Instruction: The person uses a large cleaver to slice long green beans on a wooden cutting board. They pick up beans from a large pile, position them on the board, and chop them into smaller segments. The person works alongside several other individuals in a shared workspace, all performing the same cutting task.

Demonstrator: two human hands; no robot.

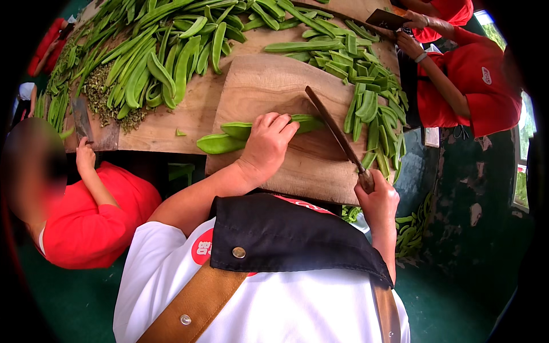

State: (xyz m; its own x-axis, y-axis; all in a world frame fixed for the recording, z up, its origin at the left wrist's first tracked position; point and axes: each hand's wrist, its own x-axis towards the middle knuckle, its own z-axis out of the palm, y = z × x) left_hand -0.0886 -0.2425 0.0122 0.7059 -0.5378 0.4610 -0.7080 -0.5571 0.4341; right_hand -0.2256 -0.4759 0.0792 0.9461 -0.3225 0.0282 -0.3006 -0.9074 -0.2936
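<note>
Under my left hand lie a few flat green bean pods, pressed against a wooden cutting board. Their far ends stick out past my fingers toward the blade. My right hand grips the wooden handle of a kitchen knife. The blade slants up and to the left, beside the right ends of the pods; whether it touches them I cannot tell. Cut bean pieces are heaped along the board's right side.
A large pile of whole bean pods covers the table's back left, beside chopped bits. Co-workers in red shirts stand at the left and right, each near a blade. More beans lie low at the right.
</note>
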